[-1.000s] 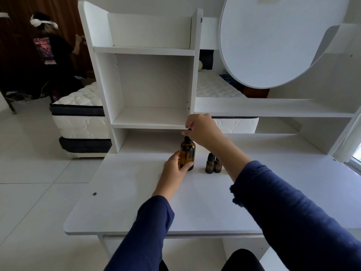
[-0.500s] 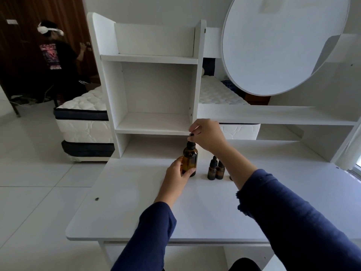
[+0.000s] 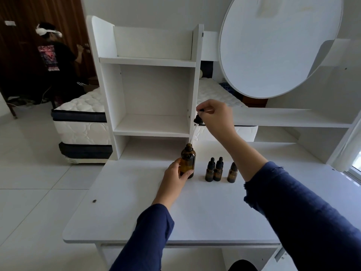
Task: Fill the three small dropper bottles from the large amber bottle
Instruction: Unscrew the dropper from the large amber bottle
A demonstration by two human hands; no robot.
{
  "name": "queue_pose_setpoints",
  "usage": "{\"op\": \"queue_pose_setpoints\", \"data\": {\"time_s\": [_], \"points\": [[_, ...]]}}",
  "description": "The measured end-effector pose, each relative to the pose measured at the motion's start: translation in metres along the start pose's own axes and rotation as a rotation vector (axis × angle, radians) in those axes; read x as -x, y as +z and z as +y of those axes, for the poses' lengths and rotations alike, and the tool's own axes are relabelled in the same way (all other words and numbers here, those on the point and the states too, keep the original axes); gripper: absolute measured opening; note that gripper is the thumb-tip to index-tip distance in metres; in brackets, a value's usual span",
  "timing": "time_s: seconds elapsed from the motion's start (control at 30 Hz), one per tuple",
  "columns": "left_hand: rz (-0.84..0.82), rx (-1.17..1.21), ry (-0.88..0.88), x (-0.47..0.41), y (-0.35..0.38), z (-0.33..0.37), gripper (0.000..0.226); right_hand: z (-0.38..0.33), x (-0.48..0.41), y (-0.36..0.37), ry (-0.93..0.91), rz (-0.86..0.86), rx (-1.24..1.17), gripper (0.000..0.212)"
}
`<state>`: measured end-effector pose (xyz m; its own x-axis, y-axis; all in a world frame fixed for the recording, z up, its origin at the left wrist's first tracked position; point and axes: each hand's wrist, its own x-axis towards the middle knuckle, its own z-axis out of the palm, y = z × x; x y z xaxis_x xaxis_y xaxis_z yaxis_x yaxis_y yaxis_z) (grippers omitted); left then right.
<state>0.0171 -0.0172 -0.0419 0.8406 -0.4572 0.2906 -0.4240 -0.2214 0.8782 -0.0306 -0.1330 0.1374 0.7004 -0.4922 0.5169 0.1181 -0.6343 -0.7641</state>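
White desk [image 3: 136, 212], shelf unit [image 3: 154, 90], mattress [image 3: 82, 114] behind

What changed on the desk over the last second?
The right hand, pinching the dropper, lifted it up out of the large amber bottle; its glass tube tip is still near the neck. Unchanged: left hand holds that bottle on the desk; three small dropper bottles stay capped.

Single head-worn wide-angle view, looking forward and down, near the white desk [image 3: 136, 212]
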Motion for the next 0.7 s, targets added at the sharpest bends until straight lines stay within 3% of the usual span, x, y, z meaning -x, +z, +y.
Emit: {"op": "queue_pose_setpoints", "data": {"time_s": [0.3,0.7], "points": [[0.009,-0.003,0.009,0.000,0.000,0.001,0.043,0.004,0.003,0.003,-0.037,-0.027,-0.005,0.022],[0.027,-0.005,0.000,0.000,0.000,0.000,0.043,0.031,0.029,0.028,-0.077,-0.246,0.138,0.022]]}}
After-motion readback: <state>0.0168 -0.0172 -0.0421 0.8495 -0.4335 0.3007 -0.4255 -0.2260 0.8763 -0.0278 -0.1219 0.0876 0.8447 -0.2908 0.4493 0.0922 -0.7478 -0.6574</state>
